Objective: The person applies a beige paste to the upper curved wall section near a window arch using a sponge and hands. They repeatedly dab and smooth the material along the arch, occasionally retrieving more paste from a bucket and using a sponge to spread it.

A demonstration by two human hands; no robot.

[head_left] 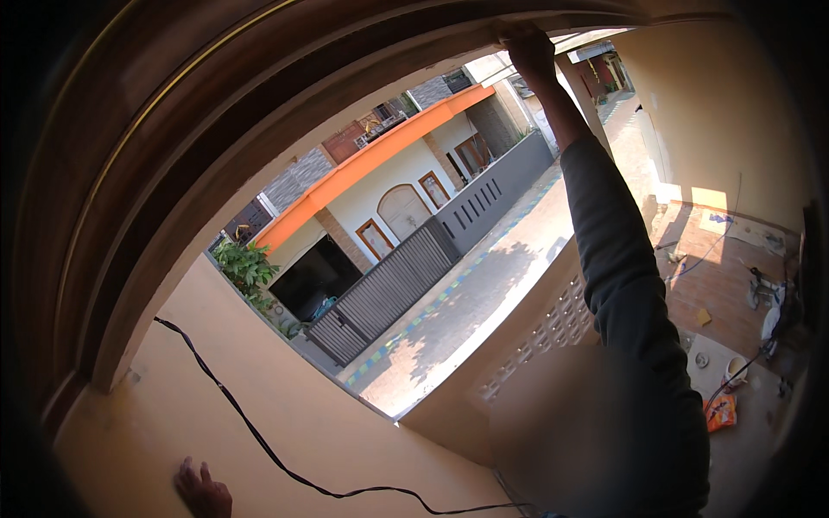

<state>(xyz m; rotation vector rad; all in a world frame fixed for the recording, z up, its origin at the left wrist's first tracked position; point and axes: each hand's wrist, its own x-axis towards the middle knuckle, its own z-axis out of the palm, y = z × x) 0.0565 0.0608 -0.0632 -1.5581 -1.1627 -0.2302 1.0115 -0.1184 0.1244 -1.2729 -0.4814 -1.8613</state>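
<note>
My right hand (529, 53) is raised at the end of a dark sleeve, against the lower edge of a dark brown wooden frame (285, 129). Its fingers look bunched in the shade; anything in them is hidden. At the lower left, my left hand (205, 494) rests by the tan wall (190, 406), fingers apart and nothing in them. A twisted black cable (250, 423) comes out by the frame and hangs across that wall. A thin gold line runs along the curved mouldings of the frame.
Below at right, a white cup-like container (734, 369), an orange packet (720, 413) and loose cables lie about a tiled floor (691, 289). A low wall with openings (544, 337) borders the street. Across it stands a grey slatted gate (389, 293). A blurred patch covers the lower middle.
</note>
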